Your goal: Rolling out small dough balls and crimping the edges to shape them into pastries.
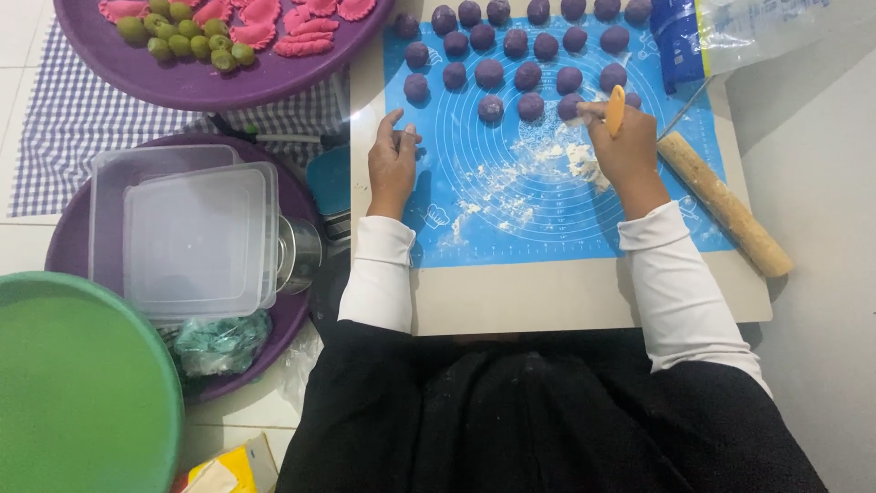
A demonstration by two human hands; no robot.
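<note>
White floor tiles carry a pale board (584, 297) with a blue silicone mat (511, 210) spread over it, and a person in black with white sleeves sits at its near edge. On the mat, the right hand (625, 151) has its fingers clamped together around a small orange scraper (616, 110); the tool's long axis runs nearly straight away from the person, its rounded end pointing to the far side and poking out just past the fingertips, beside the nearest purple dough balls (525, 55). Those balls sit in rows beyond the fingertips of both hands, across the far part of the mat. Just under the right palm and toward the left hand lies a patch of loose white flour and crumbs (557, 160). The left hand (392, 164) rests at the mat's left edge, fingers loosely curled and close together, holding nothing that can be made out. To the outer side of the right hand's fingers a wooden rolling pin (725, 203) lies diagonally, well apart from them, its far end near the wrist and its near end angled off toward the board's right edge. Beyond the left fingers' outer side stand clear plastic containers (196, 233) on a purple tray (297, 315), and farther off a purple plate (210, 82) of green and pink pieces.
</note>
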